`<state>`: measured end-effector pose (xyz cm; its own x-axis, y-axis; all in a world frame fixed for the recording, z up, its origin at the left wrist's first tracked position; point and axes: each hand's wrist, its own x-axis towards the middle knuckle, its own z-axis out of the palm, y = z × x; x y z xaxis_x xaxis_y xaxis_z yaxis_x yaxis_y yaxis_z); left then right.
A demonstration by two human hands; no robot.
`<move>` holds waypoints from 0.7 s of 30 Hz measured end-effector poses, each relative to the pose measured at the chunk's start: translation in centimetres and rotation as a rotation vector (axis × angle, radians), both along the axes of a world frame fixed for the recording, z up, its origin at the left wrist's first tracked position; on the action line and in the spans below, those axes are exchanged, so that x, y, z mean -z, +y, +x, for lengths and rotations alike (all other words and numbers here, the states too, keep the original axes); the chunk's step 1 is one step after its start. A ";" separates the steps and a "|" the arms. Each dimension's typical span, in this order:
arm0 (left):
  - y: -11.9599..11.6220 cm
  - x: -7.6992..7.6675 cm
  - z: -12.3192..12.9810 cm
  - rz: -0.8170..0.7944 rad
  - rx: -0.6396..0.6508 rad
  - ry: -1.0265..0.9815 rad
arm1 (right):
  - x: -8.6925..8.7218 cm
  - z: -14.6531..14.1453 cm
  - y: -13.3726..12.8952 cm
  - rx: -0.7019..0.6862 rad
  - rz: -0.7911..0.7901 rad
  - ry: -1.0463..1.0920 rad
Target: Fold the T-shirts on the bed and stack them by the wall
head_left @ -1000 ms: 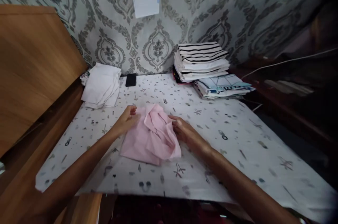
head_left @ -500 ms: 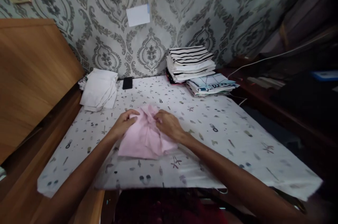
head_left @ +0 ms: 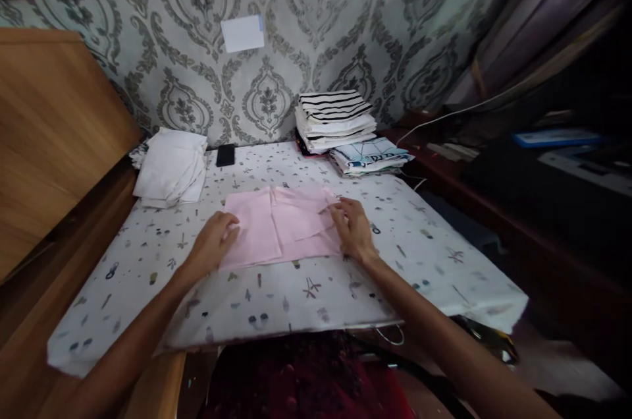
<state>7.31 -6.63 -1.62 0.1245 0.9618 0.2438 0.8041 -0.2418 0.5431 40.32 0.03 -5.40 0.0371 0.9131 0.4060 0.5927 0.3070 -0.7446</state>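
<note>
A pink cloth [head_left: 251,224] lies folded and spread on the table, with a crease down its middle and some wrinkles on its right half. At its left edge rests my left hand [head_left: 214,241], open, with the fingers slightly bent and the tips by the fabric. My right hand [head_left: 353,228] is at the opposite edge, its fingers apart and touching the cloth near the upper right corner. Under the cloth is a white patterned sheet [head_left: 276,300] that covers the table.
Folded white cloths [head_left: 170,168] lie at the back left beside a black phone [head_left: 226,155]. Toward the back right stand a stack of striped and white clothes [head_left: 336,119] and a lower folded pile [head_left: 370,157]. A wooden panel [head_left: 54,136] rises at the left.
The pink cloth went from bunched between both hands to spread out flat. My hands have moved apart to its two sides. The view has shifted a little to the right.
</note>
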 end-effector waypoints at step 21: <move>-5.5 -4.9 -12.2 -0.237 -0.467 -0.410 | -5.8 3.2 -6.2 -0.567 -0.083 -0.227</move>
